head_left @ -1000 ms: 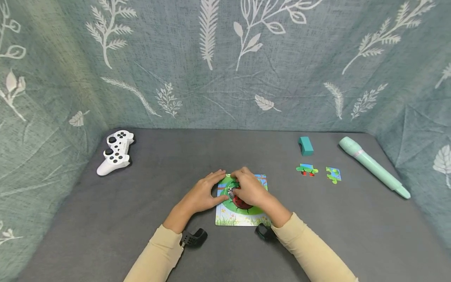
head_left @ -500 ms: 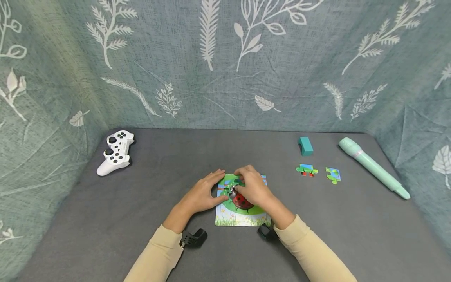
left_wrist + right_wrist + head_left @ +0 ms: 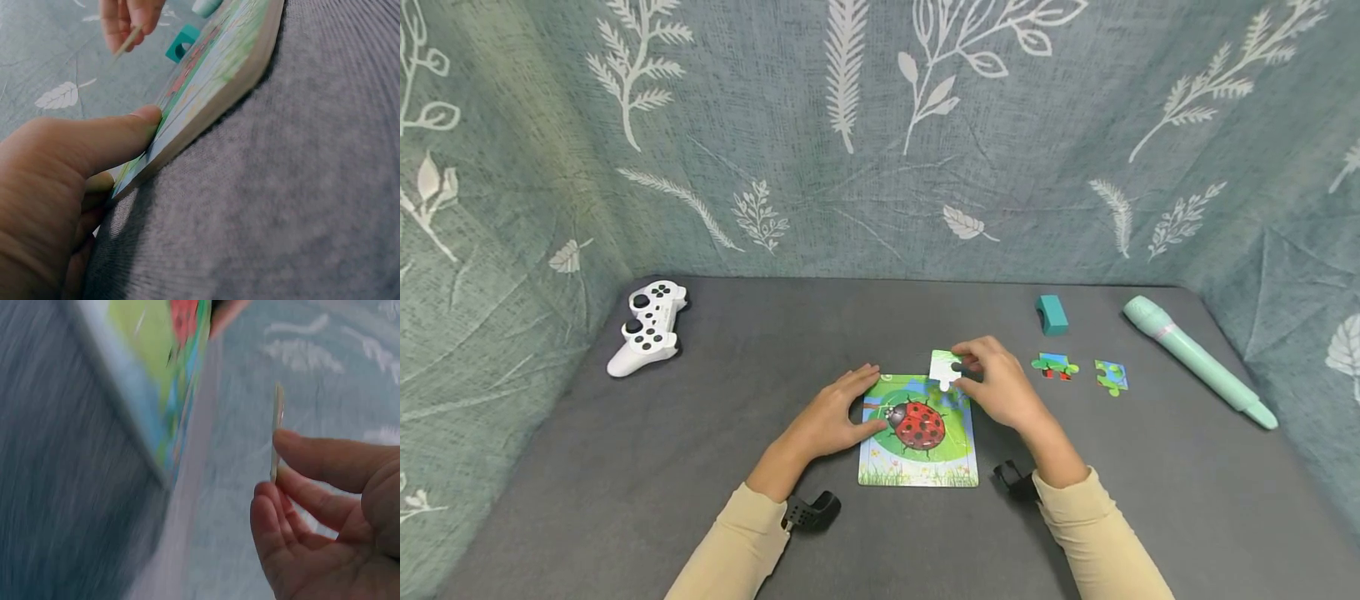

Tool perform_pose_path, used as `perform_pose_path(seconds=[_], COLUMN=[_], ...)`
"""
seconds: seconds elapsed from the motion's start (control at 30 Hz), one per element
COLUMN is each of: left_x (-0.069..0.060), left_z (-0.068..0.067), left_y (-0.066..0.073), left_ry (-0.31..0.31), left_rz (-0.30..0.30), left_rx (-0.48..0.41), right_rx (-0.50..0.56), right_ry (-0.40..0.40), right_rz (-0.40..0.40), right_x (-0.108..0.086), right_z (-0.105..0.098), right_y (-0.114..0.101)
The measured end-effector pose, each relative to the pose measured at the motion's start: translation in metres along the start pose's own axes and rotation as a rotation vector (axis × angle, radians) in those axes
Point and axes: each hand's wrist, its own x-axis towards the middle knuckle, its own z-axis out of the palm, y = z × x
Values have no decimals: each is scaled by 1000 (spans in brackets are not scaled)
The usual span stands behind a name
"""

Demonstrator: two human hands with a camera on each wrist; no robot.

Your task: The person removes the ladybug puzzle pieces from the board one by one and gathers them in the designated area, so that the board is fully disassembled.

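A ladybug puzzle board (image 3: 917, 472) lies flat on the grey table. My left hand (image 3: 829, 419) holds its left edge, thumb on the picture and fingers at the far left corner; the left wrist view shows the thumb pressed on the board (image 3: 234, 75). Above the board's far right corner, my right hand (image 3: 1004, 389) pinches a puzzle piece (image 3: 943, 367) between thumb and fingers. In the right wrist view that piece (image 3: 275, 419) appears edge-on, clear of the board. What lies under the piece is partly hidden.
Two loose puzzle pieces (image 3: 1055, 367) (image 3: 1111, 377) lie right of the board, with a teal block (image 3: 1052, 315) behind them. A mint-green microphone-shaped object (image 3: 1198, 361) lies far right. At the far left is a white game controller (image 3: 650, 327). A patterned curtain (image 3: 880, 208) hangs behind.
My right hand has lifted a piece off the board and moved right with it, uncovering the ladybug picture. The left hand has stayed at the board's left edge.
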Motion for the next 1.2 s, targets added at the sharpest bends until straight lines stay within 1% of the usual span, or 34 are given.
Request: perform_pose_path(seconds=[0.07, 0.2, 0.37, 0.47, 0.53, 0.67, 0.77, 0.97, 1.2], left_x=[0, 2, 1, 0, 0, 0, 0, -1, 2], left_z=[-1, -2, -1, -1, -1, 0, 0, -1, 1], left_y=[0, -1, 0, 0, 0, 0, -1, -2, -1], left_ry=[2, 5, 16, 11, 8, 10, 12, 12, 21], left_rz=[-1, 7, 18, 12, 8, 13, 17, 16, 17], left_rx=[0, -2, -8, -9, -9, -9, -10, -19, -6], right_rx=[-6, -19, 4, 8, -8, -50, -77, -94, -91], right_ry=[6, 9, 21, 38, 55, 86, 91, 70, 79], right_rz=[-13, -13, 24, 47, 59, 72, 78, 95, 90], right_x=[1, 4, 4, 3, 2, 3, 5, 7, 6], right_z=[-5, -15, -25, -30, -32, -32, -30, -26, -27], right_y=[10, 31, 55, 64, 69, 77, 80, 84, 88])
